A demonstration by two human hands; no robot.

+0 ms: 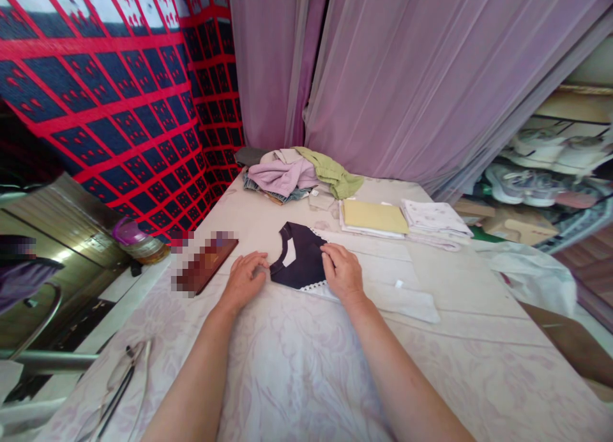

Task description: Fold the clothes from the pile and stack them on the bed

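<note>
The counter (297,365), covered with a pale flowered cloth, lies under both hands and carries everything. Far beyond the hands a loose pile of clothes (299,174) sits near the curtain, and to the right of it, beyond the right hand, lie folded cloths (407,220) in flat stacks. Between the two hands lies the dark garment (301,263), a small navy piece with a white lace edge, spread on a white cloth (393,282) that reaches out past the right hand. The left hand (245,277) rests flat with fingers spread, its fingertips just beside the left edge of the garment; it holds nothing. The right hand (342,271) lies open and flat on the right part of the garment and presses it down, without gripping. The garment looks light, soft and limp, so it will probably fold and slide easily; I judge the best hold is a pinch at the edges or corners. Well to the left of the left hand lies a brown flat object (211,263), partly blurred.
</note>
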